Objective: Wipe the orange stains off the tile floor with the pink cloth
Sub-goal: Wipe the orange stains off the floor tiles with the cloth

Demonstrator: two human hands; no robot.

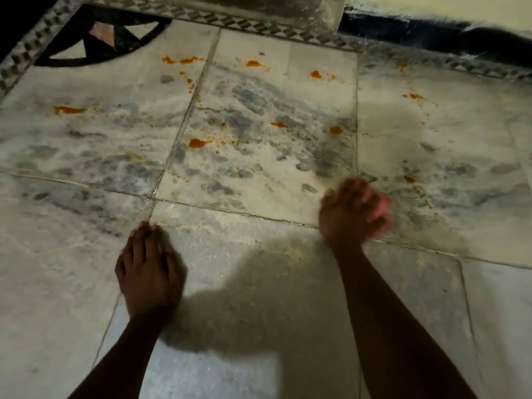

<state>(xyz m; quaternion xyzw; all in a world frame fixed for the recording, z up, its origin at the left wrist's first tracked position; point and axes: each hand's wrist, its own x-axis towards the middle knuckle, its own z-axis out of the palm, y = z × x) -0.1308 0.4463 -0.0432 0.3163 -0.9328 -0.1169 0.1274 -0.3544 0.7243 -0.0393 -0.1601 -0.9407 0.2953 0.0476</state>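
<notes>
Several orange stains dot the grey-white marble tile floor (259, 182), among them one blob (197, 143) near the middle, a streak (69, 110) at the left and spots (316, 74) further back. My right hand (355, 213) is blurred and bunched on the floor at the centre right, gripping the pink cloth (383, 205), of which only a small pale pink edge shows beside the fingers. My left hand (149, 269) rests flat on the floor at the lower left, fingers straight and pointing forward.
A patterned grey border strip (259, 24) runs along the far edge of the tiles, with a black fan motif (100, 38) in the back left corner. A dark skirting and pale wall (431, 30) stand at the back right. My shadow lies between my arms.
</notes>
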